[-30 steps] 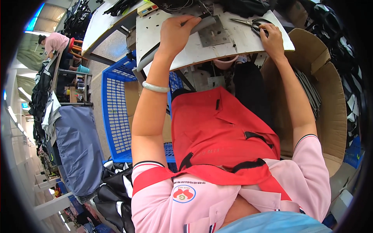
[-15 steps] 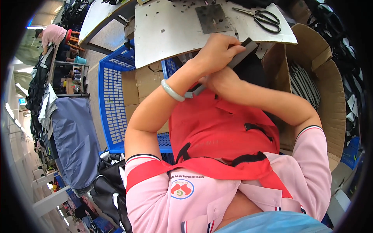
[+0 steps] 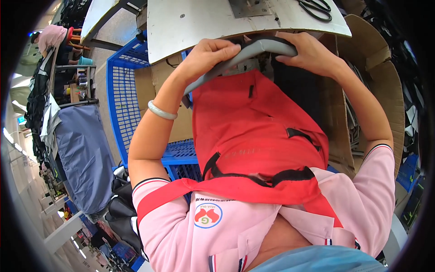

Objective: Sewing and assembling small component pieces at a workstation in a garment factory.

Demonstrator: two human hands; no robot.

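A grey and black strip [image 3: 261, 46], apparently fabric, arches between my two hands just below the front edge of the white worktable [image 3: 199, 20]. My left hand [image 3: 209, 55] is closed on it, thumb pressed along the top, and one end hangs down past that wrist. At the other end, my right hand [image 3: 312, 54] pinches the strip between thumb and fingers. The red apron [image 3: 258, 122] over my lap lies beneath the strip. Black-handled scissors [image 3: 319, 10] rest on the tabletop, right of a metal plate [image 3: 249, 9] set into it.
A blue plastic crate [image 3: 114, 95] with cardboard inside stands to the left below the table. On the right is an open cardboard box [image 3: 385, 86] holding grey strips. Farther left, a blue-grey cloth [image 3: 84, 154] covers something, and a person [image 3: 50, 38] bends over beyond it.
My hands were crossed close together over the strip; now they are spread apart, with the strip bent in an arch between them. The view has shifted, placing the table higher.
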